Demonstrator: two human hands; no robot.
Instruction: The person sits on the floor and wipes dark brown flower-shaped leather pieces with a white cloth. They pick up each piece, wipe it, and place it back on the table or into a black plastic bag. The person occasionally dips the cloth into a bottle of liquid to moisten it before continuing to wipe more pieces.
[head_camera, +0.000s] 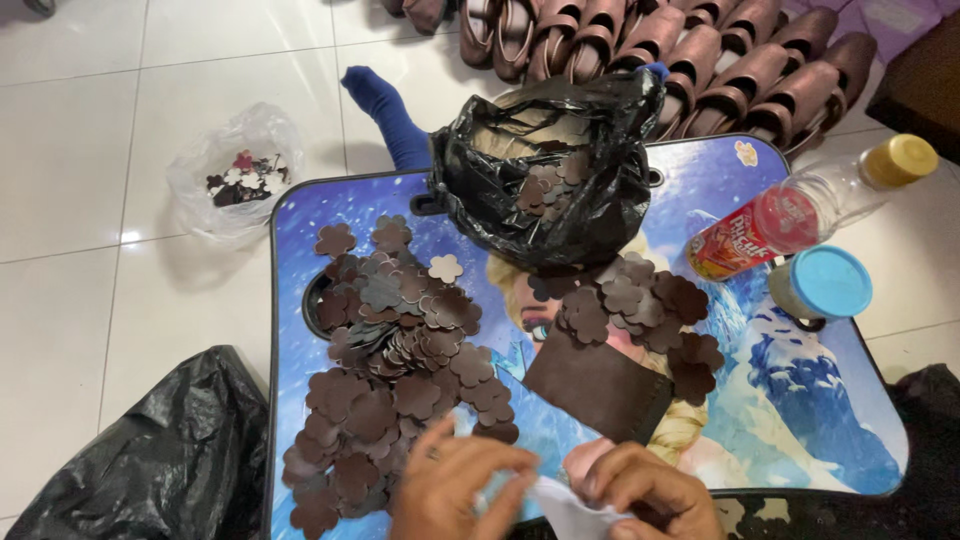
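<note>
Both hands work close together at the near edge of the counter (300, 200). Left hand (455, 485) & right hand (640, 490) pinch a small white piece (565, 510), fingers closed on it. Brown flower cutouts (400, 380) lie piled just beside, prob. for easy reach.

1. Flower-shaped cutouts (400, 370) look like matt brown leather, smooth and thin.
2. The desk (800, 420) top is glossy printed plastic.
3. A black bag (560, 170) is crinkled, shiny plastic film.
4. A clear bag (235, 180) is thin transparent plastic.
5. The floor (100, 150) is glossy white tile.
6. The bottle (810, 215) is clear plastic.
7. The shoes (700, 60) look like smooth brown leather.
</note>
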